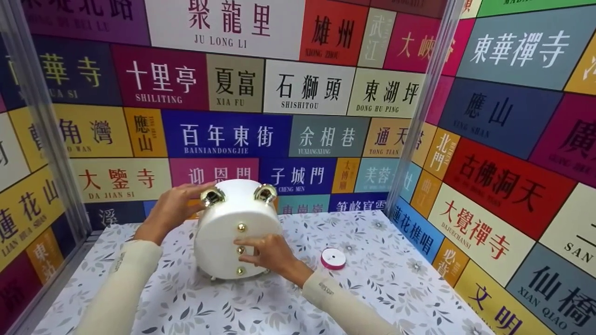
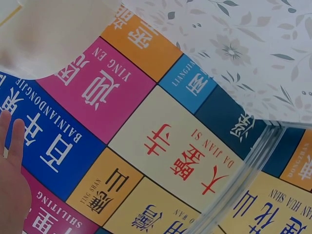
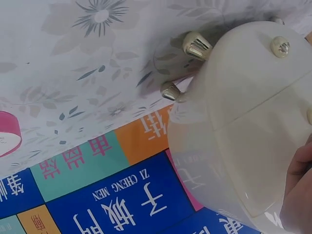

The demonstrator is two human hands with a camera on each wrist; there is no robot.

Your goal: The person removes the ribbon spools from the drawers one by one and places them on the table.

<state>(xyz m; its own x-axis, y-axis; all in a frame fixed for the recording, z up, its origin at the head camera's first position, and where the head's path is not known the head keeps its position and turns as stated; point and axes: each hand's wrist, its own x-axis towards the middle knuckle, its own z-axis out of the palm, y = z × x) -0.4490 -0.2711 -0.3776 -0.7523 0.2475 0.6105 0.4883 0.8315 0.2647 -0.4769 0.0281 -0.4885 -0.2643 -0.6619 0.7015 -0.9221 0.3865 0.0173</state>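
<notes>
A white round cabinet [image 1: 228, 263] with two gold ears stands on small feet on the table, its flat front lined with three gold knobs. My left hand [image 1: 174, 207] is at its upper left, fingers reaching over the left gold ear [image 1: 213, 197]. In the left wrist view, that hand [image 2: 12, 175] shows extended fingers at the left edge. My right hand [image 1: 274, 253] is at the front, index finger and thumb spread above and below the middle knob [image 1: 240, 250]. In the right wrist view, part of the right hand [image 3: 300, 195] overlaps the cabinet's front [image 3: 253, 136].
A pink-rimmed spool [image 1: 333, 258] with a white face lies on the table right of the cabinet. A leaf-patterned white cloth [image 1: 372, 298] covers the tabletop. Behind and beside it rise panels [image 1: 228, 135] of coloured signs, with clear corner posts [image 1: 419, 116].
</notes>
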